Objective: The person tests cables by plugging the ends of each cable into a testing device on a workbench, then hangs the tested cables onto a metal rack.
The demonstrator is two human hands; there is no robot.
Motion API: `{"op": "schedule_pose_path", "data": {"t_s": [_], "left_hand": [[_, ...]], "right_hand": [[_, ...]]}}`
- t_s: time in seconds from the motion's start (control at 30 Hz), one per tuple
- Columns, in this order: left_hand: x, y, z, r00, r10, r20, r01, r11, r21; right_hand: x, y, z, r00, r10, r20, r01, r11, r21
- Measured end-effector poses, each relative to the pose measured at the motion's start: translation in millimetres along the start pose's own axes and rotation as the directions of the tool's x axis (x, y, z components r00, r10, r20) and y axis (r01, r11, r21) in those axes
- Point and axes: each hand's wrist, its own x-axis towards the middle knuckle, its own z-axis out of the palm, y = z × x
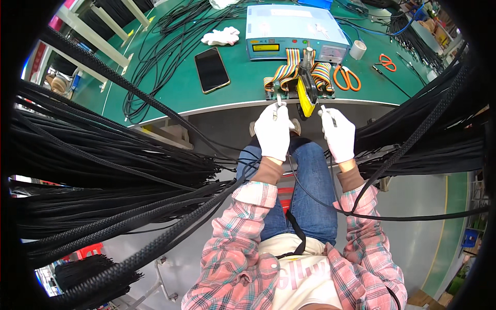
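My left hand (273, 130), in a white glove, is closed on a light-coloured cable plug (279, 99) at the table's front edge. My right hand (339, 135), gloved too, pinches another small plug (323, 108) a little to the right. A thin black cable (306, 189) loops over my lap below the hands. Between them juts a yellow and black clamp-like tool (307, 95), mounted at the edge. Rainbow ribbon cables (293, 64) run from a light blue test box (296, 31) to a connector strip at the edge. Whether either plug touches the strip, I cannot tell.
Thick bundles of black cables (103, 139) hang on my left, with more (423, 139) on my right. On the green table (175, 95) lie a phone (212, 70), a crumpled white glove (221, 36), orange-handled scissors (346, 78), a tape roll (357, 49) and loose black cables.
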Motion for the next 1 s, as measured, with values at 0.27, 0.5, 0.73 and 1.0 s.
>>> {"op": "schedule_pose_path", "data": {"t_s": [0.27,0.5,0.73,1.0], "left_hand": [[10.8,7.7,-4.4,0.991,0.118,0.059,-0.126,0.977,0.170],[36.4,-13.6,-64.9,0.907,0.343,0.245,-0.413,0.837,0.360],[47.5,-21.6,-167.4,0.975,0.185,0.124,-0.217,0.916,0.338],[8.2,-34.2,-157.0,0.894,-0.054,0.444,-0.213,0.821,0.529]], "right_hand": [[12.5,-6.9,6.3,0.968,-0.227,-0.103,0.183,0.928,-0.325],[11.8,-6.7,11.4,0.962,-0.177,-0.208,0.104,0.942,-0.319],[9.0,1.8,17.7,0.978,-0.001,-0.207,-0.025,0.992,-0.123],[16.4,4.8,22.8,0.983,-0.025,-0.184,0.009,0.996,-0.086]]}}
